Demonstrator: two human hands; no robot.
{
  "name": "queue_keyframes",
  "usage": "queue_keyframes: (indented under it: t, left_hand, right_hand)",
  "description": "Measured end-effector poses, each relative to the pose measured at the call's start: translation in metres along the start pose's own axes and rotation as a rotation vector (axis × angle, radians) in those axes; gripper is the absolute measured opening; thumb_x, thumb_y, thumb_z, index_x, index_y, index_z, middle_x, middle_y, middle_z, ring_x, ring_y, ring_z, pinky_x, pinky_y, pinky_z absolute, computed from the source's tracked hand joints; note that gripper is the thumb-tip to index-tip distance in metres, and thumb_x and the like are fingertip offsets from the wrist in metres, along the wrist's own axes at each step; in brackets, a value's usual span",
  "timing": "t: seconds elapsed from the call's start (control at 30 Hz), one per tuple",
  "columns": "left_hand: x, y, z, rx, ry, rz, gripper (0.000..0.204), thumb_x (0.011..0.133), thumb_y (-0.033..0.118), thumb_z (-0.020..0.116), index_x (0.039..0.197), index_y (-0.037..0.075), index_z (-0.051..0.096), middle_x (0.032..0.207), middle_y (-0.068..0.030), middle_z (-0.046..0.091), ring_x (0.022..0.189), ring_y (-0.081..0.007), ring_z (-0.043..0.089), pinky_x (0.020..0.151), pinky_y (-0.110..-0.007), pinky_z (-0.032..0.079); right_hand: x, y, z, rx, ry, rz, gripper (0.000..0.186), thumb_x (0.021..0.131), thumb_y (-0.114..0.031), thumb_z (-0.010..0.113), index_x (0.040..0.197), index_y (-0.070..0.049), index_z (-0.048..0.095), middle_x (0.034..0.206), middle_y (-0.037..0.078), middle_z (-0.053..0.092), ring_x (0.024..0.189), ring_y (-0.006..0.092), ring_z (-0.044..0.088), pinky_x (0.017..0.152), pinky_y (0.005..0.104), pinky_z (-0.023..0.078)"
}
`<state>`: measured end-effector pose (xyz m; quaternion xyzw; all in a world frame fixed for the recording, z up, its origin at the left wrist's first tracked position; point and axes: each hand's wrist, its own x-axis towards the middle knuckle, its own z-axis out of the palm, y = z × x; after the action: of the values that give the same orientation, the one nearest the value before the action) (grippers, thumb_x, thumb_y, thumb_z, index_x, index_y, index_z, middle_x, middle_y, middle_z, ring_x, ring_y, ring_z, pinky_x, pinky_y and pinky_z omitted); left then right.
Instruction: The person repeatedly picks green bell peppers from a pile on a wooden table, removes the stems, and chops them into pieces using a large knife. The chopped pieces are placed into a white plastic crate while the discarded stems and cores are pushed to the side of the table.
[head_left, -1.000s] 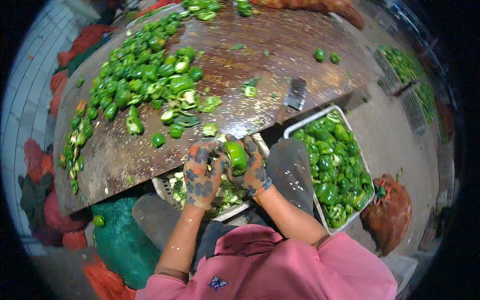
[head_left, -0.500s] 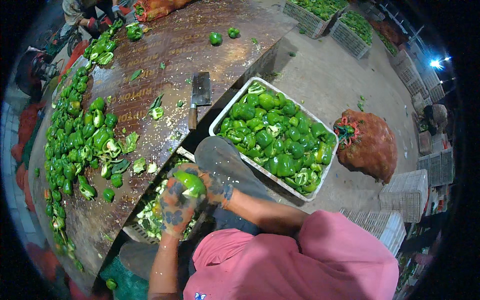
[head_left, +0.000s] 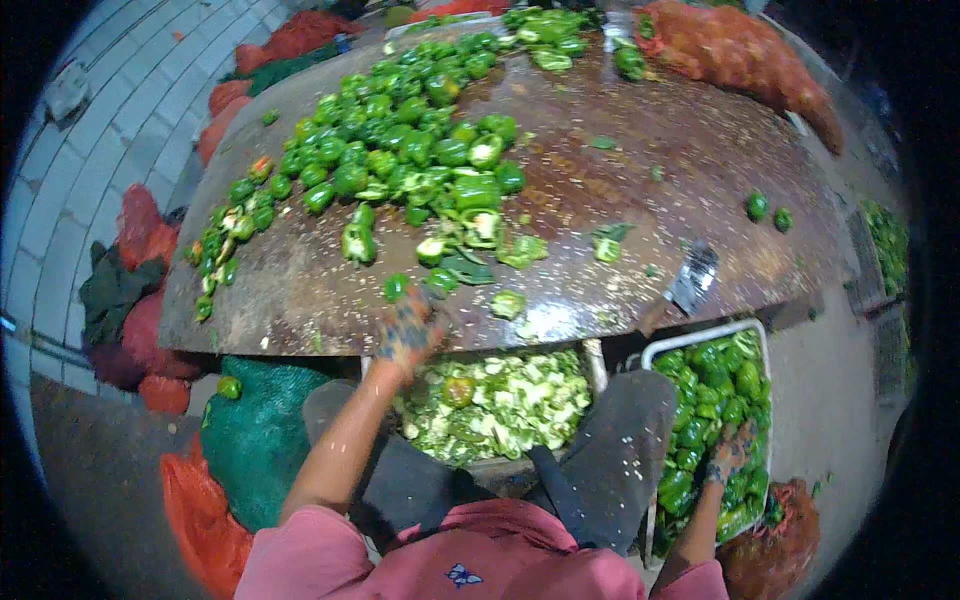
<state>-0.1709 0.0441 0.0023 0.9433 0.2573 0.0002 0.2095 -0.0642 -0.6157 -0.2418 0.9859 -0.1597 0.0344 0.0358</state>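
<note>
My left hand [head_left: 410,328], in a stained glove, reaches over the near edge of the dark round table [head_left: 620,170]. It is close to a small green pepper [head_left: 395,288], and motion blur hides its fingers. My right hand [head_left: 730,455] is low on the right with its fingers spread over the white crate [head_left: 700,335] of green peppers [head_left: 715,400]. It holds nothing that I can see. A big pile of green peppers [head_left: 400,150] covers the far left of the table. A tray of pale pepper scraps [head_left: 510,400] sits under the table edge between my knees.
A cleaver [head_left: 693,275] lies on the table's right side, near two loose peppers [head_left: 765,208]. An orange mesh sack [head_left: 740,60] lies at the far right. A green sack [head_left: 255,440] and red sacks [head_left: 140,300] stand on the floor to the left, by a tiled wall.
Both hands held one green pepper over the scrap tray. Now they are apart: the right hand has gone to the crate and the left to the table edge. My head has turned back left.
</note>
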Motion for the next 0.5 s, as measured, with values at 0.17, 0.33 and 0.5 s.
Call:
queue_keyframes:
  t: [0.17, 0.33, 0.5]
  left_hand:
    - [0.089, -0.113, -0.036, 0.153, 0.541, -0.241, 0.040, 0.068, 0.024, 0.064, 0.103, 0.006, 0.056, 0.106, -0.0189, 0.054, 0.093, -0.0351, 0.055, 0.082, -0.039, 0.045]
    - [0.101, -0.142, -0.029, 0.232, 0.442, -0.327, 0.040, 0.064, 0.021, 0.067, 0.101, 0.007, 0.057, 0.110, -0.0158, 0.052, 0.100, -0.0315, 0.052, 0.083, -0.037, 0.044]
    - [0.061, -0.041, 0.003, -0.248, 0.234, 0.201, 0.034, 0.073, 0.018, 0.065, 0.104, 0.008, 0.055, 0.109, -0.0132, 0.051, 0.101, -0.0280, 0.050, 0.086, -0.040, 0.041]
  right_hand:
    - [0.009, -0.011, -0.018, 0.161, 0.170, -0.198, 0.052, 0.090, -0.033, 0.047, 0.134, -0.008, 0.035, 0.138, 0.012, 0.034, 0.123, 0.0335, 0.036, 0.100, 0.0416, 0.032]
    - [-0.033, -0.194, -0.173, 0.982, 0.175, -0.361, 0.043, 0.088, -0.020, 0.049, 0.126, 0.000, 0.044, 0.133, 0.014, 0.040, 0.122, 0.0255, 0.038, 0.102, 0.0350, 0.029]
    - [-0.129, -0.343, -0.275, 1.189, -0.314, -0.767, 0.035, 0.084, -0.015, 0.046, 0.119, -0.010, 0.053, 0.131, 0.016, 0.039, 0.121, 0.0276, 0.036, 0.102, 0.0373, 0.027]
